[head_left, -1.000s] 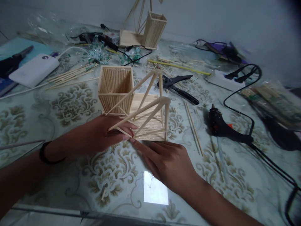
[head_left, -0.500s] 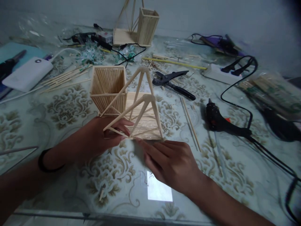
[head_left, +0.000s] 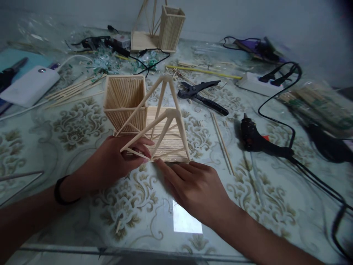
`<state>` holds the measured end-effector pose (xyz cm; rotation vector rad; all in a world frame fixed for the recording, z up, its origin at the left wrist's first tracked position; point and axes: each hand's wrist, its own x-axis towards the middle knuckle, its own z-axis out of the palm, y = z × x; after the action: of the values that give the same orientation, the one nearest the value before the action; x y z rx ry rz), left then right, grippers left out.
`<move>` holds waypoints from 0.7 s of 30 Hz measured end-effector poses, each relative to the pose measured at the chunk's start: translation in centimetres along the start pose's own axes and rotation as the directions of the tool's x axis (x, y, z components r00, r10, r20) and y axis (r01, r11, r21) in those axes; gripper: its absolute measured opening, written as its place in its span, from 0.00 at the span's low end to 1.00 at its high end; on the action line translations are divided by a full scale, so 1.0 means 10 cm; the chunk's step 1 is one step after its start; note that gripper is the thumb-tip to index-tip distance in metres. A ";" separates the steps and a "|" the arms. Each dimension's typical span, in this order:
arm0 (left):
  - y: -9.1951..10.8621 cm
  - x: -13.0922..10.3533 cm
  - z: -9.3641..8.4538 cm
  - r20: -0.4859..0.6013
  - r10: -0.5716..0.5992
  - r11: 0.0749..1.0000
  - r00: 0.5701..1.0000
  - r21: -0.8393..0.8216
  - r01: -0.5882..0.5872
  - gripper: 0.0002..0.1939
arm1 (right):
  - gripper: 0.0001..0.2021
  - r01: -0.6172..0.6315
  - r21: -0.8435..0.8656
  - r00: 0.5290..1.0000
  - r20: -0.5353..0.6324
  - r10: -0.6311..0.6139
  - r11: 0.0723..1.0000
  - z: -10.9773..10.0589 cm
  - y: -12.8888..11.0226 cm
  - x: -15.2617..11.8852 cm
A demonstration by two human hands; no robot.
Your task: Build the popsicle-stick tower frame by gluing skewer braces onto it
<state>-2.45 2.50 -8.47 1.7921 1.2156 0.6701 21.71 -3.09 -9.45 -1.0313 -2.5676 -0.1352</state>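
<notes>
A model built from thin wooden sticks [head_left: 171, 145] stands in front of me. It has a flat stick base, an open-topped stick box [head_left: 125, 119] at its left back and two peaked frames of sticks. My left hand [head_left: 118, 156] reaches in at the front left corner, its fingers closed around the low front stick of the near frame. Against the front edge of the base, my right hand [head_left: 197, 184] presses its index finger near the foot of the middle stick. Its other fingers are curled along the edge, and the thumb is hidden.
A black glue gun [head_left: 252, 138] lies at right, its cord trailing forward. Pliers [head_left: 202, 95] and a loose stick [head_left: 223, 143] lie nearer the model. Behind are a power strip [head_left: 259, 85], a second stick model [head_left: 172, 29] and loose sticks [head_left: 74, 88]. A power bank [head_left: 30, 86] is left.
The whole view has shifted slightly. My right index finger has moved a little along the front edge toward my left fingertips. Both hands stay at the model.
</notes>
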 end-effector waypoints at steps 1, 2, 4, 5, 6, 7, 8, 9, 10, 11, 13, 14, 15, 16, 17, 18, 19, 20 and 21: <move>0.01 0.00 0.00 -0.003 -0.008 1.000 1.000 -0.007 0.008 0.16 | 0.18 0.010 -0.013 1.000 0.016 -0.010 1.000 -0.01 0.00 0.00; 0.02 0.00 0.01 -0.006 -0.018 1.000 1.000 -0.017 0.017 0.16 | 0.20 0.015 -0.020 0.999 0.029 -0.015 1.000 -0.03 0.00 0.01; 0.04 -0.01 0.01 -0.006 -0.045 0.998 0.999 -0.039 0.044 0.16 | 0.21 0.006 -0.015 0.999 0.054 -0.005 1.000 -0.05 0.01 0.01; 0.05 -0.01 0.01 -0.006 -0.059 0.997 0.998 -0.052 0.059 0.16 | 0.21 -0.003 -0.006 0.998 0.058 0.003 1.000 -0.05 0.02 0.01; 0.06 -0.01 0.02 -0.003 -0.073 0.995 0.997 -0.063 0.073 0.16 | 0.20 -0.011 0.004 0.998 0.054 0.011 1.000 -0.04 0.03 0.01; 0.07 -0.01 0.02 -0.005 -0.084 0.994 0.996 -0.073 0.083 0.15 | 0.19 -0.018 0.015 0.999 0.046 0.017 1.000 -0.04 0.03 0.01; 0.07 -0.01 0.02 -0.007 -0.091 0.993 0.996 -0.078 0.091 0.14 | 0.18 -0.025 0.026 0.999 0.034 0.024 0.999 -0.03 0.03 0.01; 0.07 0.00 0.02 -0.010 -0.093 0.992 0.996 -0.081 0.092 0.12 | 0.17 -0.034 0.038 0.999 0.017 0.033 0.999 -0.02 0.03 0.00; 0.07 0.00 0.01 -0.014 -0.092 0.993 0.996 -0.080 0.090 0.11 | 0.16 -0.036 0.056 0.999 -0.006 0.037 0.998 -0.02 0.03 0.00; 0.07 0.00 0.01 -0.015 -0.089 0.993 0.996 -0.074 0.088 0.10 | 0.15 -0.030 0.082 0.999 -0.035 0.033 0.996 -0.03 0.03 -0.01; 0.06 0.00 0.02 -0.018 -0.079 0.995 0.997 -0.063 0.078 0.08 | 0.13 -0.003 0.158 0.992 -0.121 0.022 0.987 -0.09 0.03 -0.05; 0.05 0.00 0.02 -0.016 -0.076 0.996 0.997 -0.057 0.075 0.09 | 0.11 -0.009 0.200 0.982 -0.183 0.046 0.980 -0.13 0.05 -0.07; 0.05 0.00 0.02 -0.011 -0.073 0.996 0.997 -0.053 0.072 0.09 | 0.10 -0.054 0.242 0.963 -0.244 0.115 0.969 -0.19 0.09 -0.09; 0.05 0.00 0.02 -0.002 -0.071 0.996 0.997 -0.053 0.071 0.10 | 0.09 -0.140 0.292 0.929 -0.291 0.228 0.946 -0.25 0.13 -0.11; 0.05 0.00 0.01 0.014 -0.070 0.996 0.997 -0.059 0.071 0.10 | 0.09 -0.254 0.352 0.873 -0.317 0.370 0.901 -0.32 0.20 -0.12; 0.06 0.00 0.00 0.038 -0.072 0.995 0.997 -0.070 0.074 0.11 | 0.09 -0.359 0.422 0.803 -0.316 0.506 0.833 -0.38 0.28 -0.12; 0.06 0.00 -0.02 0.072 -0.073 0.994 0.995 -0.075 0.079 0.12 | 0.08 -0.437 0.492 0.739 -0.281 0.613 0.753 -0.42 0.37 -0.10; 0.07 -0.01 -0.05 0.111 -0.071 0.995 0.991 -0.069 0.079 0.13 | 0.07 -0.477 0.558 0.705 -0.218 0.675 0.679 -0.46 0.47 -0.06; 0.08 -0.01 -0.10 0.149 -0.062 0.997 0.987 -0.044 0.069 0.14 | 0.06 -0.481 0.612 0.714 -0.143 0.686 0.628 -0.47 0.57 0.00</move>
<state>-2.91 2.58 -7.27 1.7216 1.1433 0.5159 27.06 -0.02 -5.34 -1.3948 -1.6401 0.5044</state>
